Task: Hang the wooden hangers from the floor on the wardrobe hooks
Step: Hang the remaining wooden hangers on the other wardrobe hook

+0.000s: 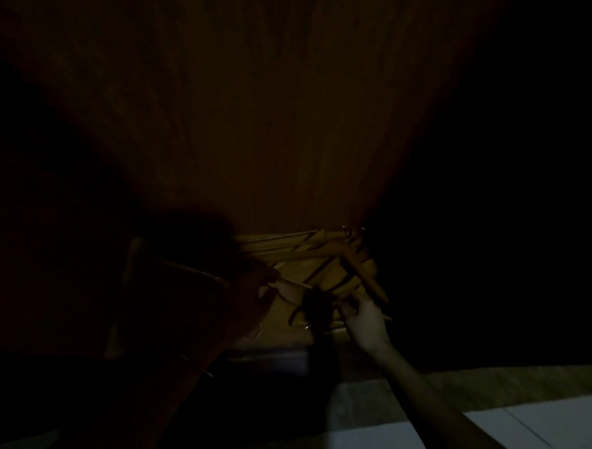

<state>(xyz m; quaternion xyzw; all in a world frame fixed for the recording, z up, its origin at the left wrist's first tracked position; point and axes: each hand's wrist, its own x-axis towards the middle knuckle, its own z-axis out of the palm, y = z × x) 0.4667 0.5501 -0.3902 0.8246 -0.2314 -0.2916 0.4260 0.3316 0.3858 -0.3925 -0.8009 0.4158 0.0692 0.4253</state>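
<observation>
Hangers [323, 260], a whole tangled heap of wooden ones, sit low down against the foot of the wardrobe [259, 119], and honestly the light is so bad that most of the room is just black. The right hand [363, 322] is down at the near edge of the heap with its fingers curled in as if pinching something thin, maybe a wire hook, though it's too dark for me to say what exactly it has. The left hand [250, 290] is mostly shadow; it looks like it grips a hanger by its bar, with a thin light rod sticking out toward the heap, but I can't tell how the fingers really lie. No wardrobe hooks visible anywhere from where I stand. Biggest risk, I reckon: the heap is interlocked, arms and metal hooks crossing each other, so pulling one out probably drags its neighbours along and sends them clattering across the pale floor [534, 436]. Working half blind, a finger could also get nipped between bars, or a hook could snag the hanger in the other hand.
</observation>
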